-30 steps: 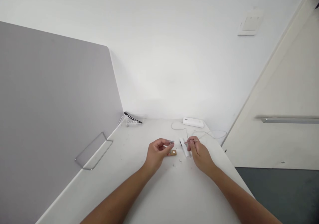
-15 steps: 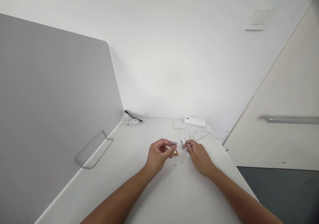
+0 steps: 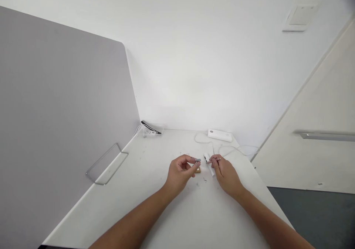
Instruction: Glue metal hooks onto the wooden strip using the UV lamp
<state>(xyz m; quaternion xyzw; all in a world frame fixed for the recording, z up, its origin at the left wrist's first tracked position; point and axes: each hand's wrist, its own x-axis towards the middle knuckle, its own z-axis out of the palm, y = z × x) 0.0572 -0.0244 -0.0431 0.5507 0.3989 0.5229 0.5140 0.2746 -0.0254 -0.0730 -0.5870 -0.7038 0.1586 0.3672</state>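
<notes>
My left hand [image 3: 179, 171] pinches a small grey piece [image 3: 198, 160] between thumb and fingertips. Just beneath those fingertips, a small yellow-brown block [image 3: 198, 170] with a white spot lies on the white table [image 3: 172, 219]. My right hand [image 3: 226, 173] is closed on a thin, light-coloured stick [image 3: 210, 161], its tip pointing left toward the grey piece. Behind and partly under the right fingers is a white elongated device [image 3: 206, 157] with dark marks at its far end. The two hands are a short gap apart.
Grey scraps [image 3: 205, 179] are scattered near the hands. A white power strip or power bank-like box [image 3: 220, 135] with a cable stands by the back wall. A clear tray [image 3: 152, 129] holds dark and white items. A metal wire bracket [image 3: 107, 164] hooks over the left panel [image 3: 66, 105].
The whole view has shifted slightly, so things appear a little further right. Both hands keep their pinches, with hardly any movement against the table.
</notes>
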